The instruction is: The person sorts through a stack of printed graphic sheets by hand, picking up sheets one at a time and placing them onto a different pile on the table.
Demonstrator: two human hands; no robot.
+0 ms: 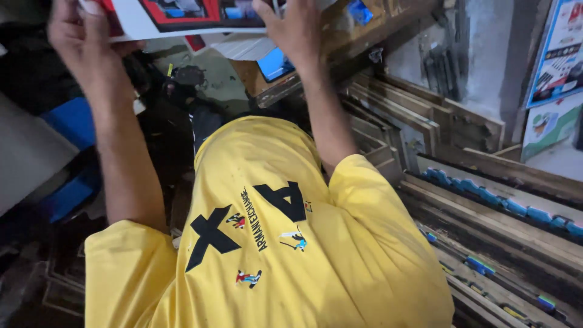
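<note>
Both my arms reach up to the top of the head view, above my yellow printed shirt (267, 243). My left hand (82, 36) grips the left edge of a white printed sheet (182, 18) that carries a red-bordered dark picture. My right hand (291, 30) lies on the sheet's right part, fingers spread over it, thumb side down. The top of the sheet is cut off by the frame edge. Another white sheet (240, 47) lies just beneath it.
Several wooden picture frames (425, 121) lean stacked at the right, and long wooden mouldings with blue corner pieces (486, 197) lie below them. Printed posters (562, 54) hang on the right wall. A blue block (73, 121) and dark clutter sit at the left.
</note>
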